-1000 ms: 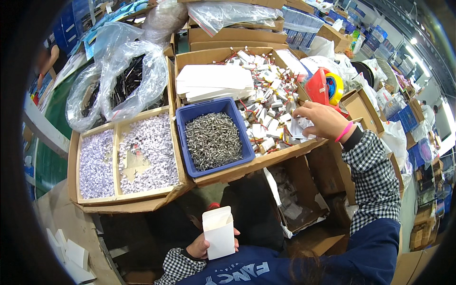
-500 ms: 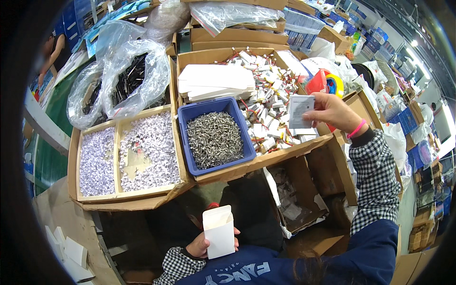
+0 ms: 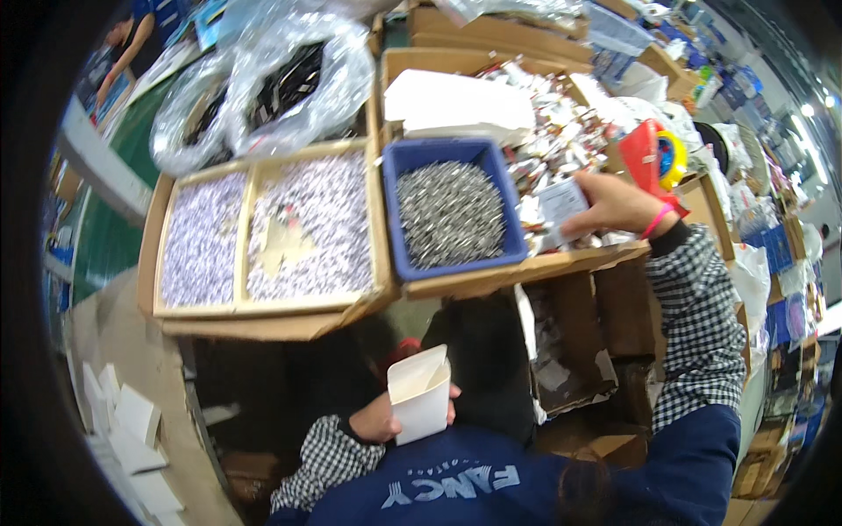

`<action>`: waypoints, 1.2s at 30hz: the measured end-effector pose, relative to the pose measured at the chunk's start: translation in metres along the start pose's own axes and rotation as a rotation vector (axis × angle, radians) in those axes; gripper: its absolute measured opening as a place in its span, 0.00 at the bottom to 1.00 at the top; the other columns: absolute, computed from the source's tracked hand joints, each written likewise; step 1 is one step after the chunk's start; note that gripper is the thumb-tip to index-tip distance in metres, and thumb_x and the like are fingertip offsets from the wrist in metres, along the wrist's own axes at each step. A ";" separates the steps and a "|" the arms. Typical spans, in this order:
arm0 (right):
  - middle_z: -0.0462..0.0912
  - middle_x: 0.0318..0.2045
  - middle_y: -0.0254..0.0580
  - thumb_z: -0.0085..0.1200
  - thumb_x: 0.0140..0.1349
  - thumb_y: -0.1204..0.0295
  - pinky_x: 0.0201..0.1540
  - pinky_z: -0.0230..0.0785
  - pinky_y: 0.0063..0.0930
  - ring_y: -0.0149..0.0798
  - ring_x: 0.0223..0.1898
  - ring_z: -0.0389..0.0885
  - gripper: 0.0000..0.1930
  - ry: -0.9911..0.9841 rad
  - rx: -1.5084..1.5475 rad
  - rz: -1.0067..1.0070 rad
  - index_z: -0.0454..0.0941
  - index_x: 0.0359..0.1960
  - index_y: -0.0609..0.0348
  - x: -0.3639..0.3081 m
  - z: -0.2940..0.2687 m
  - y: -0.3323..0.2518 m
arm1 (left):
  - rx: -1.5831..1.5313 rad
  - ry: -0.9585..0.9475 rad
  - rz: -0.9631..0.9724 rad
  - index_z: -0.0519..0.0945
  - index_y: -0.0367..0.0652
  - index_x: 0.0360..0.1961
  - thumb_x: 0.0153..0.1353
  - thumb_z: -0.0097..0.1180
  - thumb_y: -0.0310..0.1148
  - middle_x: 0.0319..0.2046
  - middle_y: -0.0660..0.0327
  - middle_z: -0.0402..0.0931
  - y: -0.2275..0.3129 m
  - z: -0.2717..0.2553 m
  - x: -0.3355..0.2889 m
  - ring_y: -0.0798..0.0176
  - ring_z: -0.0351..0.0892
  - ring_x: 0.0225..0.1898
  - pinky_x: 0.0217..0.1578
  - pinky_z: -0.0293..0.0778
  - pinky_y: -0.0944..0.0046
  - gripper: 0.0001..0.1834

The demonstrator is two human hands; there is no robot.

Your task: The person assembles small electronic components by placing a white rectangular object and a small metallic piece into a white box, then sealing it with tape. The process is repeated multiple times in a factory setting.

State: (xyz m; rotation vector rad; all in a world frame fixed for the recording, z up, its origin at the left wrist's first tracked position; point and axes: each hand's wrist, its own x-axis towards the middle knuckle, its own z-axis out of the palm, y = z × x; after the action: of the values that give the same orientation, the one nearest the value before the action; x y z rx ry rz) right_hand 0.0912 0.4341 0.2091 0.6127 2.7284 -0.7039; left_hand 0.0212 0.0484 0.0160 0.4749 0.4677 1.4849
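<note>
Shifted nearer the blue bin (image 3: pixel 443 150), my right hand (image 3: pixel 618 206) pinches a leaflet (image 3: pixel 560 203), two o'clock; left hand (image 3: pixel 377 419) clasps open box (image 3: pixel 421 412), six: likely carrying, needing steadiness.

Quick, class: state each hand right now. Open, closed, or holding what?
Left hand: closed around an open-topped white box.
Right hand: closed, pinching a flat, printed pale grey piece.

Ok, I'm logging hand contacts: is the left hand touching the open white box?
Touching. The head view shows the left hand wrapped around the open white box, pressed against its left side and showing at its right edge.
</note>
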 end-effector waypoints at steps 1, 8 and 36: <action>0.80 0.35 0.54 0.67 0.47 0.62 0.40 0.72 0.34 0.45 0.37 0.80 0.26 -0.015 0.120 -0.002 0.71 0.42 0.68 -0.002 0.001 -0.001 | 0.038 -0.001 0.017 0.55 0.40 0.66 0.38 0.72 0.59 0.57 0.49 0.65 0.001 -0.001 0.000 0.51 0.74 0.50 0.49 0.71 0.53 0.60; 0.82 0.31 0.48 0.65 0.46 0.69 0.33 0.74 0.28 0.36 0.31 0.81 0.22 0.154 0.068 0.034 0.72 0.41 0.67 -0.003 0.009 0.004 | 0.072 -0.107 0.030 0.47 0.40 0.69 0.40 0.74 0.51 0.64 0.55 0.57 0.009 0.003 -0.004 0.62 0.67 0.58 0.56 0.69 0.59 0.62; 0.78 0.36 0.36 0.68 0.42 0.75 0.54 0.59 0.40 0.45 0.45 0.73 0.15 0.386 0.469 -0.623 0.76 0.32 0.52 -0.070 0.212 -0.141 | 0.256 -0.010 -0.102 0.59 0.40 0.62 0.39 0.68 0.64 0.48 0.56 0.70 0.005 0.002 -0.040 0.64 0.74 0.47 0.49 0.73 0.63 0.56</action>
State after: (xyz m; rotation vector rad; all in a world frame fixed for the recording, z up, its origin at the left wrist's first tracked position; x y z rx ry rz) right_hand 0.1177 0.1913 0.1092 -0.0622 3.1463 -1.5385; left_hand 0.0170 0.0087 0.0202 0.6504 0.6688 1.3301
